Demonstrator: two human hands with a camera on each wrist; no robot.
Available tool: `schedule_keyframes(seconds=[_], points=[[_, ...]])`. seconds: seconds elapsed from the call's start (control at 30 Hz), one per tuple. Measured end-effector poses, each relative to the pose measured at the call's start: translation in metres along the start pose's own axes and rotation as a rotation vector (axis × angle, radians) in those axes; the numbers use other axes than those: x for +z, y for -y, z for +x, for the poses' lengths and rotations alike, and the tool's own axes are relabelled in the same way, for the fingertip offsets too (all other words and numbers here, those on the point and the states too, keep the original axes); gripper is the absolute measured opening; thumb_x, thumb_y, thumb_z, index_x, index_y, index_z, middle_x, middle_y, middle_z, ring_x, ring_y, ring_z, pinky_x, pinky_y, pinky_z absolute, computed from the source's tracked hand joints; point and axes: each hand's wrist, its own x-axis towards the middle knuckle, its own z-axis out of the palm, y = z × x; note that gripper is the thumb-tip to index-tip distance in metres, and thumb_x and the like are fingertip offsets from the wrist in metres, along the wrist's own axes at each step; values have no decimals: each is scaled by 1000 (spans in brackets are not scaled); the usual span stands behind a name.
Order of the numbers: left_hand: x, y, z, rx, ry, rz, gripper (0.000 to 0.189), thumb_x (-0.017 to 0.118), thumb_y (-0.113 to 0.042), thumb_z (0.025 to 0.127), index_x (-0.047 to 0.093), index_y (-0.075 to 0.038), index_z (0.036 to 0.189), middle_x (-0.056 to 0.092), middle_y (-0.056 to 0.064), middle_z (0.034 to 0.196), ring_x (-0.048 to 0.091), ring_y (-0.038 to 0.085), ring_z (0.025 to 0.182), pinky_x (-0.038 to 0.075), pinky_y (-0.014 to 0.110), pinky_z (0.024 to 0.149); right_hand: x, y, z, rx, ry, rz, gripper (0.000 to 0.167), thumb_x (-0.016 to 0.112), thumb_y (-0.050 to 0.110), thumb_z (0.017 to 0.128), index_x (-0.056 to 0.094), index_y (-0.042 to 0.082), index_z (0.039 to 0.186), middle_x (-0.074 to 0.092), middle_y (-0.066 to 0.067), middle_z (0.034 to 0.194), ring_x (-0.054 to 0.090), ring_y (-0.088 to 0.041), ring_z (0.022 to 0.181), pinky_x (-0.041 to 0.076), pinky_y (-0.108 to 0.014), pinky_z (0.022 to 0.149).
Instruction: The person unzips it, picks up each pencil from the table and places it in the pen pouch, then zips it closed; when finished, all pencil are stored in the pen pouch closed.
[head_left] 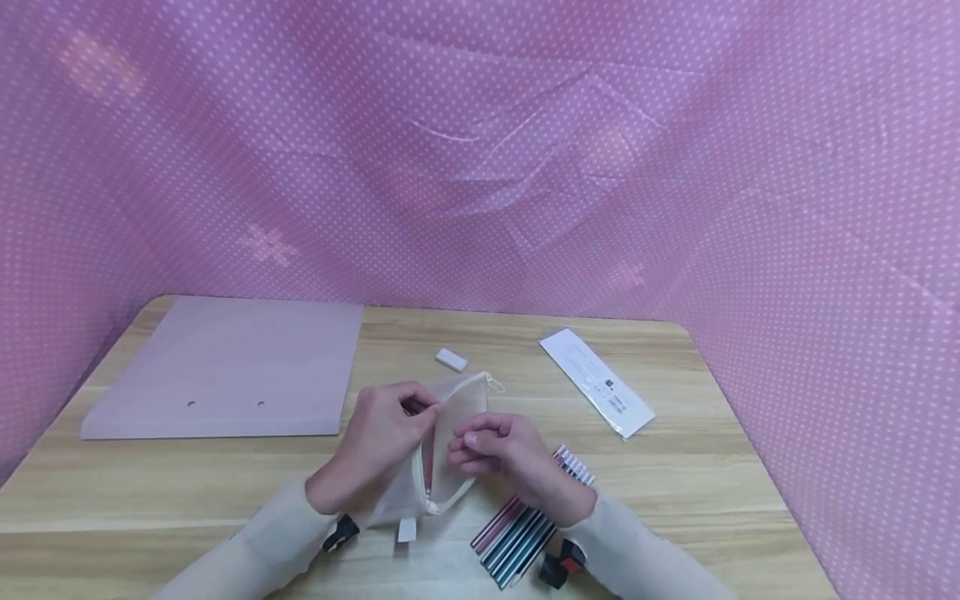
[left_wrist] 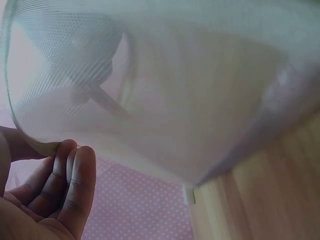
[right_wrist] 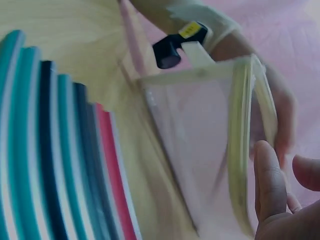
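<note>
A pale translucent zip pouch (head_left: 401, 492) stands with its mouth spread open in the head view. My left hand (head_left: 386, 429) pinches the pouch's edge between thumb and fingers, seen also in the left wrist view. Inside the mouth, a slim reddish pencil (head_left: 428, 467) leans against the wall. My right hand (head_left: 513, 458) is at the opening, its fingers loosely bent and thumb apart, with nothing visible between them. In the right wrist view its fingers are beside the cream zipper edge (right_wrist: 240, 135); whether they touch it I cannot tell. Below the right forearm lies a row of striped pencils (head_left: 521, 537).
A white eraser (head_left: 452, 360) lies behind the pouch. At the back right is a flat white packet (head_left: 596, 383) with a printed label. A large pale board (head_left: 247, 367) with two holes covers the table's back left. Pink dotted cloth (head_left: 480, 167) surrounds the wooden table.
</note>
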Motion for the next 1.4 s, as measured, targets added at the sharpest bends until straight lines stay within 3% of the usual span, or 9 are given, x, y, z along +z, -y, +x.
schedule_keyframes(seconds=[0.23, 0.67, 0.97, 1.07, 1.2, 1.33, 1.4], points=[[-3, 0, 2, 5, -20, -16, 4, 77, -18, 87, 77, -20, 83, 75, -6, 76, 67, 7, 66, 55, 22, 60, -14, 18, -5, -56, -12, 34, 23, 60, 5, 97, 63, -6, 117, 79, -2, 93, 76, -13, 89, 62, -28, 81], [-5, -1, 3, 14, -46, 24, 5, 79, -19, 85, 77, -20, 81, 74, -7, 71, 58, 7, 59, 46, 21, 54, -55, 28, -16, -97, -66, 20, 19, 57, 3, 98, 64, -3, 115, 79, -2, 97, 76, -12, 91, 62, -29, 86], [-4, -1, 1, -7, -15, 12, 6, 77, -21, 87, 78, -15, 86, 74, -8, 75, 62, 7, 60, 50, 21, 56, -81, 25, -23, -86, -124, -20, 21, 59, 7, 99, 63, 2, 119, 76, -3, 105, 75, -18, 98, 59, -38, 97], [-3, -1, 1, -8, -16, 14, 5, 77, -20, 87, 78, -15, 86, 75, -7, 75, 62, 7, 61, 50, 21, 56, -89, 23, -26, -97, -130, -66, 26, 60, 8, 98, 61, -1, 122, 76, -2, 106, 74, -18, 100, 58, -39, 99], [-2, -1, 1, -17, -10, 14, 4, 76, -18, 87, 78, -14, 85, 75, -5, 75, 63, 7, 61, 51, 20, 58, -98, 18, -30, -86, -134, -172, 38, 64, 8, 95, 56, -9, 129, 73, -4, 113, 71, -16, 106, 57, -32, 99], [-2, -1, 1, -17, -9, 16, 6, 76, -17, 88, 78, -12, 86, 75, -4, 76, 61, 8, 60, 49, 20, 56, -105, 13, -31, -57, -121, -381, 42, 69, 8, 92, 57, -11, 128, 69, -21, 122, 69, -19, 109, 55, -23, 95], [-1, -1, 1, -16, -12, 21, 6, 76, -17, 88, 78, -13, 85, 76, -4, 76, 60, 8, 59, 48, 20, 55, -106, 11, -31, -51, -98, -533, 37, 70, 10, 91, 63, -5, 124, 69, -24, 121, 69, -19, 106, 55, -21, 91]])
